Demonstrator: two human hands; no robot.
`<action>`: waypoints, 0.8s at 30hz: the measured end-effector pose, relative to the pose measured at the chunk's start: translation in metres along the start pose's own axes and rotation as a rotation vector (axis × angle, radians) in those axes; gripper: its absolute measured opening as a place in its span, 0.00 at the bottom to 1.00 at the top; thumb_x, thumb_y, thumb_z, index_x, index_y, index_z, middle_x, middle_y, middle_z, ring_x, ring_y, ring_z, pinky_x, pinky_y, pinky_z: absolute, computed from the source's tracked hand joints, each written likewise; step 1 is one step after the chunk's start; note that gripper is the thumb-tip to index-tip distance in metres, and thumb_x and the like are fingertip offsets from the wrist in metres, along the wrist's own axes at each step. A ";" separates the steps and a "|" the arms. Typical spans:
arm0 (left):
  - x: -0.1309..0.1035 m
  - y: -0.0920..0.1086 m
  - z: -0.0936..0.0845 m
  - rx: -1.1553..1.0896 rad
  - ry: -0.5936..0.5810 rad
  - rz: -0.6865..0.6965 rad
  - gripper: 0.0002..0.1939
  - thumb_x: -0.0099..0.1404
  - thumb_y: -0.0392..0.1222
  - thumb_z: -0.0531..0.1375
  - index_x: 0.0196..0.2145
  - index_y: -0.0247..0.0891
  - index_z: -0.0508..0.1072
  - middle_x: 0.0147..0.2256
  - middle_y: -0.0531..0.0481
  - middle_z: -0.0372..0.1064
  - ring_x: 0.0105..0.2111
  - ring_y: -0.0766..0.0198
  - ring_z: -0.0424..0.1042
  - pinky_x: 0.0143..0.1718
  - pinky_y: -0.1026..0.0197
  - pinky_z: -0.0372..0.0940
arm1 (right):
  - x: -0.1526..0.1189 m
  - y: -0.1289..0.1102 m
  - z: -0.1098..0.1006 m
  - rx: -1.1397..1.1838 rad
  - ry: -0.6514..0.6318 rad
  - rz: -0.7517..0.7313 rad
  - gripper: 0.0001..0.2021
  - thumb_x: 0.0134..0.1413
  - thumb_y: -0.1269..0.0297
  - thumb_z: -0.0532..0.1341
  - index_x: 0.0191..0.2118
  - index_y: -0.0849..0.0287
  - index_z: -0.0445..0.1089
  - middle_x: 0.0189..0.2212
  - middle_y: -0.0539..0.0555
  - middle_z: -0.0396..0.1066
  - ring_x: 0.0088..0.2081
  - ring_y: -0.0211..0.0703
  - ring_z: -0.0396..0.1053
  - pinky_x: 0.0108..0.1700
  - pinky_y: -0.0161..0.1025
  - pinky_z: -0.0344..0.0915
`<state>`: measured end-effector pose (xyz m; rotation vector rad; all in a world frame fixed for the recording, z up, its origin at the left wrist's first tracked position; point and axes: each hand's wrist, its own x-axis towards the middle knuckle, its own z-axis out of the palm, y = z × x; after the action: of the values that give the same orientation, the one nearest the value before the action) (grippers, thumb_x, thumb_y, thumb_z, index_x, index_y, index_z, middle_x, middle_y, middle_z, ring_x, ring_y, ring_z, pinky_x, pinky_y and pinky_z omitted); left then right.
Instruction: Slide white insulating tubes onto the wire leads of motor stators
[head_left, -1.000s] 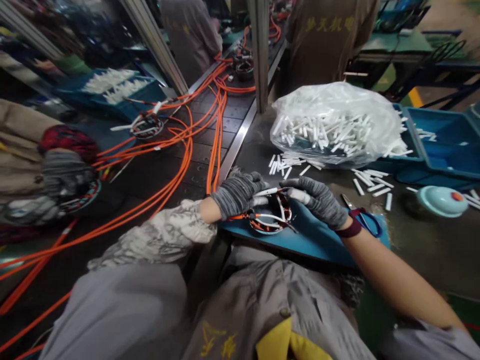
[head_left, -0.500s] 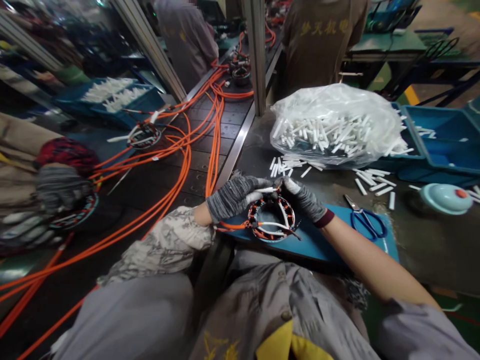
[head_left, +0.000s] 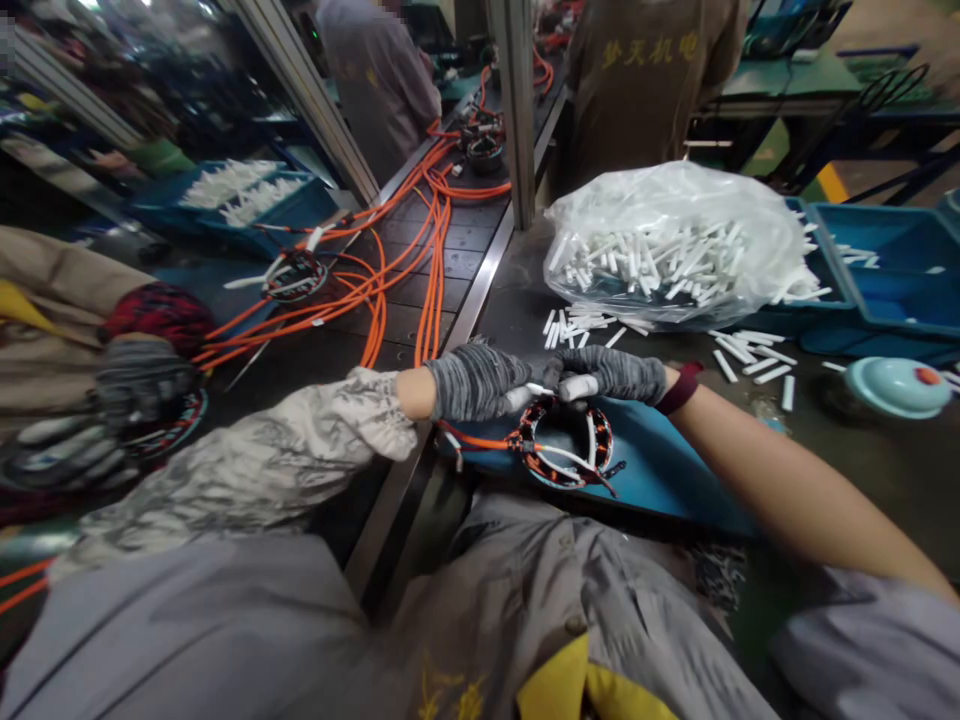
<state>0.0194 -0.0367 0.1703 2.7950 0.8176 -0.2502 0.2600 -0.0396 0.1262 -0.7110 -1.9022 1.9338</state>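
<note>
Head cam: L hand (head_left: 480,384) pinches a white sleeve (head_left: 538,389), R hand (head_left: 611,374) bunched at its far end (can't tell on what), wired ring (head_left: 528,436) just bodyward of the grip. Prob. fine two-handed handling; any shift calls for steady fingertips.

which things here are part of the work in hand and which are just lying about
Part of the work:
- wire-wound ring
- white tube at left hand
- orange cable running to the ring
- probably the loose white tubes, as supply

Apparently lying about:
- pale-blue pot
- second ring, further up
</note>
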 end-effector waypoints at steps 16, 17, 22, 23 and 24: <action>-0.007 0.011 0.014 -0.674 0.233 -0.098 0.21 0.70 0.50 0.55 0.52 0.36 0.78 0.49 0.44 0.79 0.55 0.52 0.74 0.62 0.50 0.66 | -0.013 0.020 0.020 -0.002 0.264 -0.005 0.27 0.54 0.37 0.67 0.37 0.61 0.78 0.37 0.55 0.79 0.37 0.42 0.73 0.45 0.45 0.74; -0.007 0.012 0.011 -0.727 0.216 -0.106 0.21 0.69 0.50 0.55 0.49 0.35 0.79 0.45 0.43 0.79 0.51 0.52 0.75 0.59 0.50 0.68 | -0.012 0.020 0.020 0.013 0.261 -0.006 0.27 0.53 0.37 0.68 0.37 0.61 0.79 0.36 0.55 0.79 0.37 0.42 0.73 0.45 0.45 0.75; -0.004 0.017 -0.008 -0.865 0.105 -0.131 0.19 0.70 0.51 0.53 0.42 0.36 0.78 0.36 0.46 0.78 0.41 0.57 0.76 0.49 0.53 0.72 | -0.012 0.013 0.017 -0.001 0.209 -0.046 0.22 0.53 0.42 0.70 0.38 0.59 0.80 0.37 0.53 0.79 0.40 0.43 0.73 0.48 0.45 0.75; -0.004 0.017 -0.012 -0.813 0.096 -0.115 0.19 0.70 0.51 0.53 0.41 0.36 0.78 0.37 0.47 0.78 0.42 0.57 0.76 0.50 0.54 0.72 | -0.012 0.011 0.016 -0.003 0.196 -0.037 0.22 0.53 0.42 0.70 0.38 0.59 0.80 0.37 0.53 0.79 0.41 0.44 0.73 0.48 0.46 0.75; -0.003 0.017 -0.017 -0.736 0.079 -0.092 0.19 0.70 0.52 0.53 0.40 0.36 0.78 0.37 0.46 0.78 0.42 0.57 0.76 0.51 0.54 0.71 | -0.012 0.009 0.016 -0.008 0.181 -0.021 0.22 0.52 0.42 0.70 0.38 0.59 0.80 0.37 0.53 0.79 0.41 0.44 0.73 0.48 0.45 0.74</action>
<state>0.0279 -0.0480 0.1901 2.0889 0.8397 0.1310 0.2619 -0.0602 0.1187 -0.8344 -1.8020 1.7840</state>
